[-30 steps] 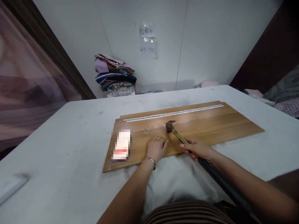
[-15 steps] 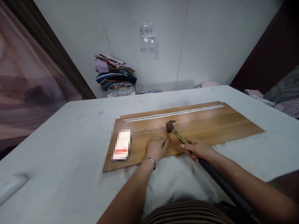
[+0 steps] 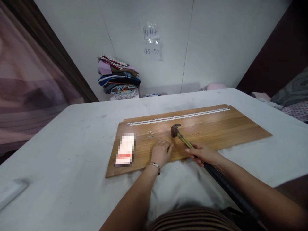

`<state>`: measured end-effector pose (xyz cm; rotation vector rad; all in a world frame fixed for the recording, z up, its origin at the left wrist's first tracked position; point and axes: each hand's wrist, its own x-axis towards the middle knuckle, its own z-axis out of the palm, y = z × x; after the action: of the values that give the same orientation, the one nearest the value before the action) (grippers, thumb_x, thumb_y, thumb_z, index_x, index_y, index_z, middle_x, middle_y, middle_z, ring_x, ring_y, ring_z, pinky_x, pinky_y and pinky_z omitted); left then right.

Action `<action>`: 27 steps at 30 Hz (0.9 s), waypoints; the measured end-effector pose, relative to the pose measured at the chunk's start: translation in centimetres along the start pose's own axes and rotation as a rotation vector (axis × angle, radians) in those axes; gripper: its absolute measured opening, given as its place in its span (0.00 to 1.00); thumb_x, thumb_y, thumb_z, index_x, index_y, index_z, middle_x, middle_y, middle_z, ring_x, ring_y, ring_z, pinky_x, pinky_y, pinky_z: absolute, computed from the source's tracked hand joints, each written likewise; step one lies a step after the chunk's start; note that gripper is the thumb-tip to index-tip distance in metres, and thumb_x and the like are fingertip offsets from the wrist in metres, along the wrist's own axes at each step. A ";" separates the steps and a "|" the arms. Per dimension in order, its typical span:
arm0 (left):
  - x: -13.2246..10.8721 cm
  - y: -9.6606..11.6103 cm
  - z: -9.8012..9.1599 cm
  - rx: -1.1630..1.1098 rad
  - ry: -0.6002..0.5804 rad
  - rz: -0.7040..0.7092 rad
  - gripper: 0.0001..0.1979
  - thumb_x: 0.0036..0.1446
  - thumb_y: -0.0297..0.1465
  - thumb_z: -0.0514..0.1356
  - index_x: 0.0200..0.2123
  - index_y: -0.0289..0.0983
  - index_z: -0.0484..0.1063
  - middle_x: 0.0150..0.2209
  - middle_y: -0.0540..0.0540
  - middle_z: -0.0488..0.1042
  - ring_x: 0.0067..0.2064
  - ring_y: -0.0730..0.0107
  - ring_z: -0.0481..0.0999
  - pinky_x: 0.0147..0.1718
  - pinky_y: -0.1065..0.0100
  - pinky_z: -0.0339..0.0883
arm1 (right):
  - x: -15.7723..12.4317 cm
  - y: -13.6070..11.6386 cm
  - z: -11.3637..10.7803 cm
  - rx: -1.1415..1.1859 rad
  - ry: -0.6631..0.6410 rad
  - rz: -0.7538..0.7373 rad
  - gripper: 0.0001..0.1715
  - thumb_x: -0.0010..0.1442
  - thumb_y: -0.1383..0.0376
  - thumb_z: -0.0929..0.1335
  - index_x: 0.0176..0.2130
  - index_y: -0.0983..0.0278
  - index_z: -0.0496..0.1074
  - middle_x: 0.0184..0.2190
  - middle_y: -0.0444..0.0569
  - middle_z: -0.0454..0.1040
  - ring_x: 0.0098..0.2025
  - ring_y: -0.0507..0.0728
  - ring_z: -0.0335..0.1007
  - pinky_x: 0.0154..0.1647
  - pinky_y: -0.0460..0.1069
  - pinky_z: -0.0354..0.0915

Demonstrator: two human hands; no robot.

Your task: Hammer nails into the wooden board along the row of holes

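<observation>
A long wooden board (image 3: 216, 126) lies on the white table (image 3: 72, 147), with a thin metal strip (image 3: 178, 117) along its far edge. My right hand (image 3: 203, 154) is closed round the handle of a hammer (image 3: 179, 135), whose head rests on the board. Just left of the hammer head, my left hand (image 3: 161, 152) sits on the board with its fingers curled in a pinch; what they hold is too small to see. A few loose nails (image 3: 150, 134) lie on the board beyond my left hand. A row of small dots runs right of the hammer head.
A small blurred white box (image 3: 125, 149) rests on the board's left end. A pile of folded cloth (image 3: 118, 78) stands against the back wall under two paper labels. A white object (image 3: 9, 192) lies at the table's near left edge. Bedding shows at the far right.
</observation>
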<state>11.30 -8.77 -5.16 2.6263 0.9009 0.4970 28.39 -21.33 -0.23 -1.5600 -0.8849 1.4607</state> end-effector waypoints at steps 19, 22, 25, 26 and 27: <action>0.0 0.0 -0.1 0.011 -0.007 0.004 0.16 0.66 0.32 0.54 0.25 0.38 0.72 0.28 0.46 0.74 0.35 0.66 0.72 0.36 0.66 0.59 | -0.2 -0.1 0.1 0.006 0.001 0.005 0.24 0.50 0.48 0.72 0.32 0.60 0.59 0.21 0.34 0.61 0.14 0.43 0.50 0.11 0.42 0.50; 0.0 -0.1 -0.1 -0.002 -0.001 0.009 0.16 0.66 0.32 0.54 0.25 0.38 0.72 0.28 0.46 0.74 0.36 0.66 0.72 0.36 0.66 0.59 | -0.2 -0.1 0.1 0.003 -0.001 0.002 0.24 0.49 0.48 0.72 0.33 0.60 0.59 0.20 0.34 0.60 0.14 0.43 0.49 0.11 0.42 0.50; 0.0 -0.2 0.1 -0.013 0.004 0.010 0.16 0.66 0.32 0.54 0.25 0.38 0.72 0.29 0.46 0.74 0.36 0.66 0.72 0.36 0.66 0.59 | -0.1 0.1 0.0 0.004 -0.011 0.004 0.25 0.49 0.48 0.72 0.34 0.60 0.60 0.20 0.33 0.60 0.14 0.43 0.49 0.10 0.42 0.50; 0.0 -0.2 0.1 -0.014 0.003 0.010 0.16 0.66 0.32 0.54 0.25 0.38 0.72 0.29 0.46 0.74 0.36 0.66 0.72 0.36 0.66 0.59 | -0.1 0.2 0.0 0.004 -0.012 0.005 0.25 0.49 0.48 0.72 0.33 0.60 0.60 0.20 0.34 0.60 0.14 0.43 0.49 0.10 0.42 0.50; 0.0 -0.2 0.2 -0.011 0.002 0.009 0.16 0.66 0.32 0.54 0.25 0.38 0.72 0.29 0.46 0.75 0.36 0.66 0.72 0.36 0.66 0.59 | -0.1 0.2 -0.1 0.003 -0.013 0.006 0.25 0.49 0.48 0.72 0.33 0.60 0.60 0.20 0.34 0.60 0.14 0.43 0.49 0.11 0.42 0.50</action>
<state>11.25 -8.61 -5.40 2.6217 0.8841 0.5051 28.42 -21.51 -0.37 -1.5539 -0.8863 1.4771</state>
